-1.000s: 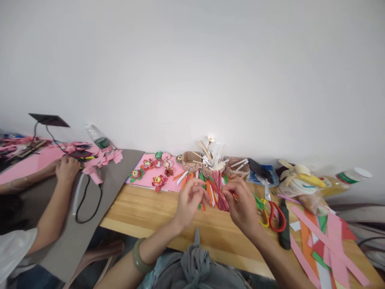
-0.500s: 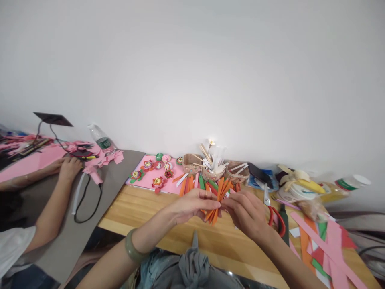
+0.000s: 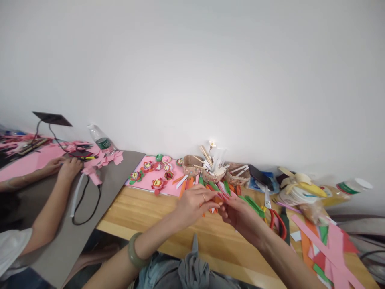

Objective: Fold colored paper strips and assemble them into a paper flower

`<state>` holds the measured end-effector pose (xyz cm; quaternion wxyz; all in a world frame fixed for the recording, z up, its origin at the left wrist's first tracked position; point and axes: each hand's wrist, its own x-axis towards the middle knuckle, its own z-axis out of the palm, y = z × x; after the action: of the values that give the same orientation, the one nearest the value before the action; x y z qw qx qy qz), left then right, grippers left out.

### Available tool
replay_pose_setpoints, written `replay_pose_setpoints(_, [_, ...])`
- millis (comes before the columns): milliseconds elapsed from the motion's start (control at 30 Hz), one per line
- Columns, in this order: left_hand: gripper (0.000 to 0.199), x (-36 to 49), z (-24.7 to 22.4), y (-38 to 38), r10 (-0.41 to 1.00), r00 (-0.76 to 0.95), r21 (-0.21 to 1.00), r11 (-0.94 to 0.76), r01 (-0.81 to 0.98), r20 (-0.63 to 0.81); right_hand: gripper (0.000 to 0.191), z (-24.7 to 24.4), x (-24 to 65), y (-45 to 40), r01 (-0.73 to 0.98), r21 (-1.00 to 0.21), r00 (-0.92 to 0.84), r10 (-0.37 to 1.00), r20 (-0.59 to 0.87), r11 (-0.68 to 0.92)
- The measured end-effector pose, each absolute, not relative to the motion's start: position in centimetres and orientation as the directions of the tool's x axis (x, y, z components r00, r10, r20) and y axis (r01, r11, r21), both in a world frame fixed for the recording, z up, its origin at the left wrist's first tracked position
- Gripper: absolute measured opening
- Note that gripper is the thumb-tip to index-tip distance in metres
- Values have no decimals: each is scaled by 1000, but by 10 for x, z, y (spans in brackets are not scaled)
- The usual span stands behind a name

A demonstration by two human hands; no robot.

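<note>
Head view: pinkish-red paper strips (image 3: 223, 196) sit between left hand (image 3: 194, 204) and right hand (image 3: 242, 218), equally near; I cannot tell either grip's closure.

Pink-red strips (image 3: 223, 196), mostly hidden, abv. table (image 3: 141, 210)

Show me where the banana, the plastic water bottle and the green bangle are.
Banana (image 3: 312, 188): head view, on its yellow peel.
Water bottle (image 3: 104, 143): head view, on its green label.
Bangle (image 3: 132, 251): head view, on the outer side of the band, around the left wrist.
</note>
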<state>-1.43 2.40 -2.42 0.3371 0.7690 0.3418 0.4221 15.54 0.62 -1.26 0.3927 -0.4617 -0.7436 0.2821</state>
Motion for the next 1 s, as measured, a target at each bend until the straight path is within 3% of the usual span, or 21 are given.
replay_pose_setpoints(33, [29,-13,-21,24,884,379,921,-354,163,273,37,-12,158,5,468,-783,-238,912,334,409])
replay_pose_setpoints(167, [45,-12,-10,21,893,446,994,-100,52,66,12,-8,168,0,502,-721,-129,866,483,477])
replay_pose_setpoints(233, [49,-12,-6,20,870,494,999,-23,26,7,12,-6,173,0,559,-525,-220,725,653,642])
replay_pose_setpoints(333, [51,-14,-2,19,816,574,994,105,-34,-66,21,1,179,5,601,-74,-471,428,772,796])
replay_pose_setpoints(400, [51,-15,0,20,770,631,973,208,-104,-97,18,8,183,9,574,73,-572,335,749,816])
replay_pose_setpoints(500, [52,-16,2,21,715,686,925,340,-172,-135,18,23,185,14,508,180,-690,273,670,842])
replay_pose_setpoints(600, [51,-17,3,22,662,718,869,466,-167,-217,36,42,185,17,374,249,-804,178,568,893])
replay_pose_setpoints(700, [44,-19,3,24,606,736,808,572,-141,-301,35,57,184,20,214,303,-898,66,435,929])
replay_pose_setpoints(867, [35,-21,9,25,540,758,736,666,-120,-365,27,73,180,26,150,37,-968,139,211,988])
replay_pose_setpoints(1000, [33,-19,13,26,518,745,704,704,-93,-420,23,77,174,28,97,-26,-960,101,261,995])
